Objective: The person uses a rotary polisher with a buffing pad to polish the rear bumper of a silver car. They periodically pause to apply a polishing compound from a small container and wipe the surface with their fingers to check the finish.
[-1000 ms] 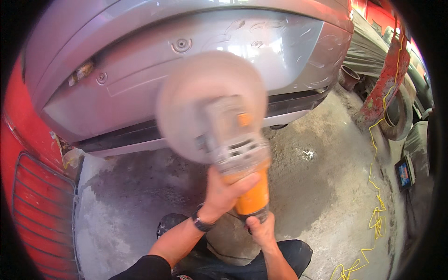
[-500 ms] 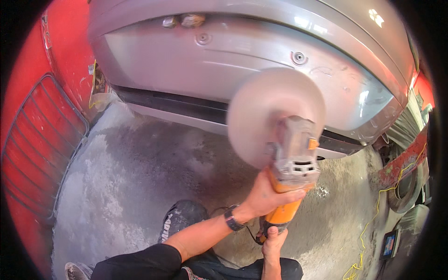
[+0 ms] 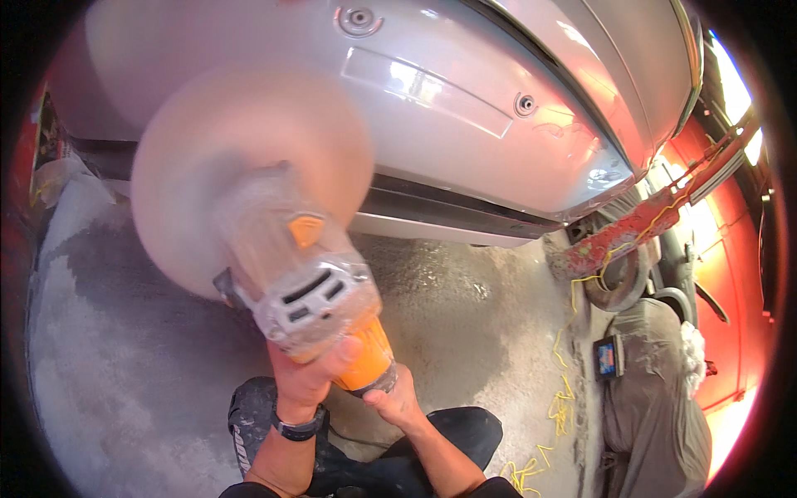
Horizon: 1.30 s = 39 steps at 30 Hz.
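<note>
My hands hold an orange and grey power polisher [image 3: 311,290] in front of a silver car bumper [image 3: 448,79]. At its front end is a wide round pale pad [image 3: 249,124], smeared by motion, that covers the bumper's left part. My left hand [image 3: 305,382], wearing a dark wristwatch [image 3: 299,425], grips the orange body just behind the vented grey housing. Around the rear end of the body my right hand [image 3: 397,402] is closed. Whether the pad touches the bumper is hard to tell.
A dark slot [image 3: 465,207] runs along the bumper's lower part. To the right, a yellow cord [image 3: 563,407] lies on the concrete floor [image 3: 465,332] near a worn red beam [image 3: 614,241]. A grey cover [image 3: 656,398] drapes something there, with a small dark-framed screen [image 3: 608,357] beside it.
The polisher has swung from the right to the left across the bumper and looms larger. Both hands stay on it. My view has turned, showing more of the right side.
</note>
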Available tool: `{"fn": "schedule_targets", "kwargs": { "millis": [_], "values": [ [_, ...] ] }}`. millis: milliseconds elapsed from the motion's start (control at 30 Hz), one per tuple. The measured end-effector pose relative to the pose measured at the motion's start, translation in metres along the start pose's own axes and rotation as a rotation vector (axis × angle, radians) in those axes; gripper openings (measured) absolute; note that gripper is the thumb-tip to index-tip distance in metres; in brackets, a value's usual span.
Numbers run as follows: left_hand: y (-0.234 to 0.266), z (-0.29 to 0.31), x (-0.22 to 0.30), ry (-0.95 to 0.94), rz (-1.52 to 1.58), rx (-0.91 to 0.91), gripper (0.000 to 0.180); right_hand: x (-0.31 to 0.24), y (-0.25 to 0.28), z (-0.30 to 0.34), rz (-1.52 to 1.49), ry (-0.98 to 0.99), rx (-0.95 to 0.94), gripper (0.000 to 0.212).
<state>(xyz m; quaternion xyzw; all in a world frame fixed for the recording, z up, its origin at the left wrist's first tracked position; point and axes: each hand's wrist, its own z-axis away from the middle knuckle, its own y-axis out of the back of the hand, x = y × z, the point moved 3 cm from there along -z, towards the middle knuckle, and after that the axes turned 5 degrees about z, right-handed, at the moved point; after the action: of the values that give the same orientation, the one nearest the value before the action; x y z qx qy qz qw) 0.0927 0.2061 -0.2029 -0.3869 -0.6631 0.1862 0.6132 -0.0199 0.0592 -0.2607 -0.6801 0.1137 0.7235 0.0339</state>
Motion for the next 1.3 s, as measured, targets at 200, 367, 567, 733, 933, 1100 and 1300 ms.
{"fn": "schedule_targets", "kwargs": {
  "millis": [200,367,567,733,933,1100,1300],
  "values": [
    [-0.043,0.000,-0.011,0.064,-0.119,-0.179,0.056,0.013,0.012,0.039,-0.095,-0.064,0.264,0.101],
    [-0.079,-0.002,-0.047,0.120,-0.223,-0.234,0.082,0.028,0.021,0.070,-0.162,-0.086,0.413,0.125],
    [-0.081,0.001,-0.052,0.105,-0.216,-0.187,0.086,0.036,0.031,0.078,-0.154,-0.158,0.437,0.131],
    [-0.047,-0.004,-0.018,0.058,-0.152,-0.193,0.082,0.010,0.019,0.041,-0.047,0.051,0.321,0.109],
    [0.005,-0.006,0.016,-0.011,0.059,0.058,0.088,-0.031,0.001,-0.011,0.152,-0.004,-0.128,0.078],
    [0.002,-0.009,0.007,-0.046,0.035,0.042,0.101,-0.027,0.013,-0.023,0.176,-0.057,-0.241,0.087],
    [-0.029,0.004,-0.041,0.042,-0.008,0.022,0.098,-0.008,0.057,-0.002,0.074,-0.005,-0.125,0.082]
  ]
}}
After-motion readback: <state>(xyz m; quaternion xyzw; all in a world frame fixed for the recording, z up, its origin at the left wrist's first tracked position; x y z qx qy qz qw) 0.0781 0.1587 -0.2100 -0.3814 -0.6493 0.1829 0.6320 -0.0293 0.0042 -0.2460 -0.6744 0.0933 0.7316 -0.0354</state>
